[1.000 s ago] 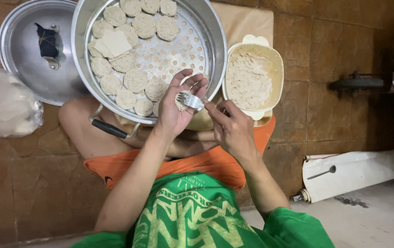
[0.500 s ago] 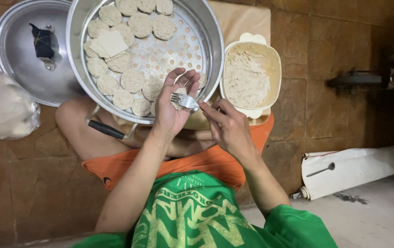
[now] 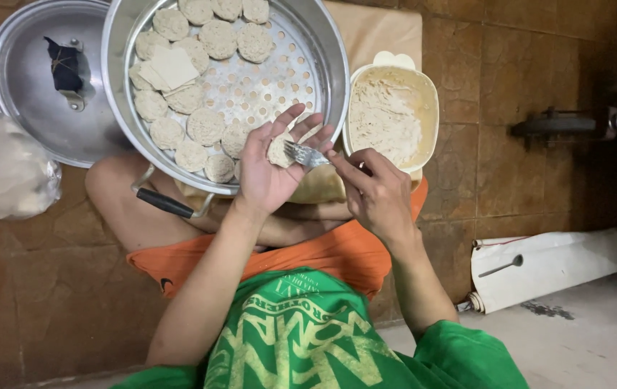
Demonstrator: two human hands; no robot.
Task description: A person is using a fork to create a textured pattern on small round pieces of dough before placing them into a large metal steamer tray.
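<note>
- Left hand [image 3: 269,169]: palm up, fingers spread and loosely cupped; a small pale dumpling [image 3: 279,151] lies in the hollow of the palm, near the fingertips.
- Right hand [image 3: 373,191]: fingers pinched tight on the handle of a metal fork [image 3: 307,154]; the tines reach leftward and touch the dumpling.
- The two hands meet just over the near rim of the steamer pot [image 3: 118,108], between it and the tub.
- Steamer pot: one, round, metal, with a perforated tray inside and a black side handle [image 3: 167,204] towards the person; it rests on the brown tiled floor [image 3: 28,288] ahead of the crossed legs.
- Finished dumplings [image 3: 205,126]: roughly fourteen round pale pieces show on the tray, ranged along its far and left sides; some are partly hidden by the left hand, so the count is not exact.
- Square wrappers [image 3: 170,68]: a small stack, number not discernible, lying among the pieces at the tray's left.
- Tub of filling [image 3: 393,115]: one, cream-coloured, rounded, just right of the pot and immediately beyond the right hand.
- Pot lid [image 3: 35,94]: one, metal, lying inverted on the floor left of the pot.
- Clear plastic bag [image 3: 2,169]: one, with pale contents, at the floor's left edge.
</note>
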